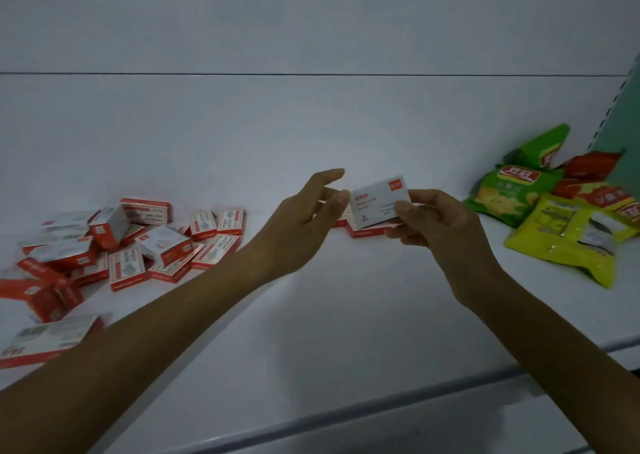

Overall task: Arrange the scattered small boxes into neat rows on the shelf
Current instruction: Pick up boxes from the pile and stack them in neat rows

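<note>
My right hand (429, 223) pinches a small white and red box (375, 199) above the white shelf (311, 315), thumb on its front face. My left hand (304, 218) hovers just left of that box with fingers loosely extended, its thumb tip at the box's left edge. Under the held box lie a few red and white boxes (367, 229) flat on the shelf, partly hidden by my hands. A scattered heap of several similar small boxes (138, 246) covers the shelf's left side, some flat, some tilted on each other.
Green, yellow and red snack bags (554, 211) lie in a pile at the right end of the shelf, by a green perforated upright (620, 124). The shelf's front lip (381, 408) runs across the bottom. A white back wall rises behind.
</note>
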A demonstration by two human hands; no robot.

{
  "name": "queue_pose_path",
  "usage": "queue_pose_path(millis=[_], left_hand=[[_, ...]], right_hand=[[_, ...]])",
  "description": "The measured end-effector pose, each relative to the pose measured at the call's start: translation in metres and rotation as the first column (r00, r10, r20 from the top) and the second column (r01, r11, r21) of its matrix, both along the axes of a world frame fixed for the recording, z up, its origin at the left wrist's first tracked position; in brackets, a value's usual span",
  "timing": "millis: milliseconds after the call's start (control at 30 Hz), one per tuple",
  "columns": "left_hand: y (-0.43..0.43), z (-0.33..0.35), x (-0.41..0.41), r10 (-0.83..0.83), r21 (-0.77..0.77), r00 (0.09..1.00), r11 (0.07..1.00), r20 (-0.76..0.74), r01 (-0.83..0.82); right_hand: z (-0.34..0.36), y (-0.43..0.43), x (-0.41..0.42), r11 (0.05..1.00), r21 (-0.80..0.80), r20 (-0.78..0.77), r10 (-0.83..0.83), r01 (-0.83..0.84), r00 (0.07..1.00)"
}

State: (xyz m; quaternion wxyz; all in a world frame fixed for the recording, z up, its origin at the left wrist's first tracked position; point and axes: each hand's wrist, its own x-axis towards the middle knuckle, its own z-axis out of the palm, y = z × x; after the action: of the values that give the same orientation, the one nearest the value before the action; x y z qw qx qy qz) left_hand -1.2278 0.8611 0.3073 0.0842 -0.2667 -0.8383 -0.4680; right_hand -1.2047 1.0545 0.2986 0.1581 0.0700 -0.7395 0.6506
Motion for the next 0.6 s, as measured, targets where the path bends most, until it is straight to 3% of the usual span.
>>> queue_pose_path(millis=[167,300,367,467,600], left_hand=[[0.068,-0.006,-0.025,-0.001,-0.117,0.997,0.993,-0.079,-0.009],[0.115,-0.024,-0.048,0.041,-0.284,0.989,0.955,-0.143,-0.081],[0.134,-0.032,-0.056,0.062,-0.375,0.988,0.92,-0.143,-0.112],[0.156,-0.043,-0.066,0.113,-0.485,0.976,0.853,-0.186,-0.192],[0.17,-0.06,-0.076,0.134,-0.561,0.955,0.784,-0.264,-0.265]], right_hand=[[-0.001,0.075,-0.023,0.996,0.013,0.01,-0.087,0.087,0.996],[-0.003,0.132,-0.049,0.967,0.177,-0.014,-0.183,0.183,0.983],[-0.004,0.155,-0.067,0.909,0.342,-0.059,-0.233,0.239,0.971],[-0.002,0.173,-0.093,0.75,0.585,-0.156,-0.269,0.308,0.951],[-0.005,0.171,-0.126,0.629,0.718,-0.156,-0.272,0.298,0.95]])
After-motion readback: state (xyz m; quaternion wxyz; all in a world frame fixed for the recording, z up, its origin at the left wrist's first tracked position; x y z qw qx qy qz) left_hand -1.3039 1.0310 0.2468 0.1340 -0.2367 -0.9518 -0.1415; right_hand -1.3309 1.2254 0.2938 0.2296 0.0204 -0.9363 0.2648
